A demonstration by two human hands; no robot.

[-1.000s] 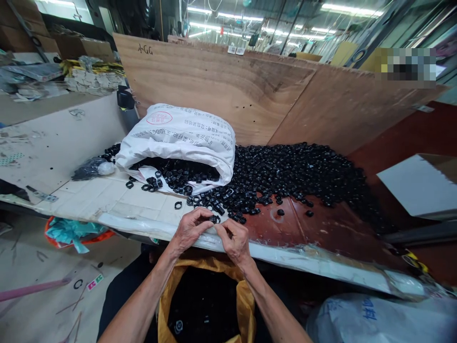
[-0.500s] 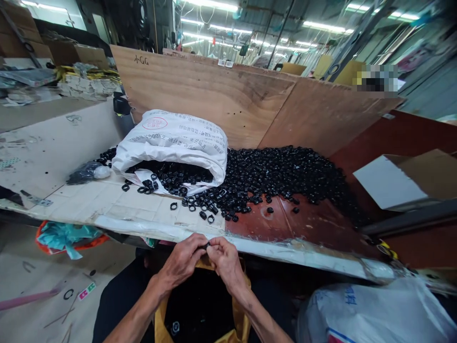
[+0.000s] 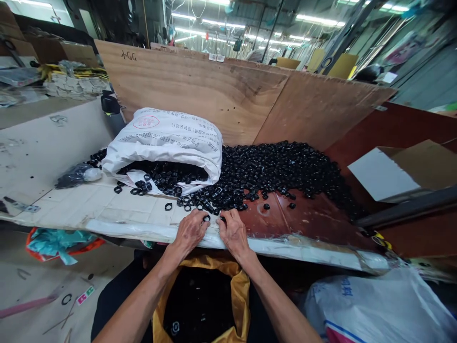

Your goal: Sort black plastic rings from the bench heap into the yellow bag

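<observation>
Head view shows both hands resting on the near edge of the table (image 3: 303, 252), fingers bent down onto loose black rings (image 3: 185, 207) at the fringe of the pile (image 3: 285, 169). The left hand (image 3: 191, 231) has thumb and forefinger curled over one of the rings at its fingertips. The right hand (image 3: 233, 233) touches another at its own. The fingers hide whether either is truly pinched, so I cannot tell if the grips are closed. The rings look small, light and stiff, probably hard plastic with smooth sides. By that judgement they would roll or skid under a flat finger and are best taken across the rim, thumb against forefinger, one at a time. From the hands the pile spreads toward 1 o'clock, well heaped against the board behind. The white sack (image 3: 167, 140), lying on its side with its mouth spilling more rings, sits at 11 o'clock. A yellow bag (image 3: 244, 295) hangs open at 6 o'clock, just below the wrists, between the forearms.
</observation>
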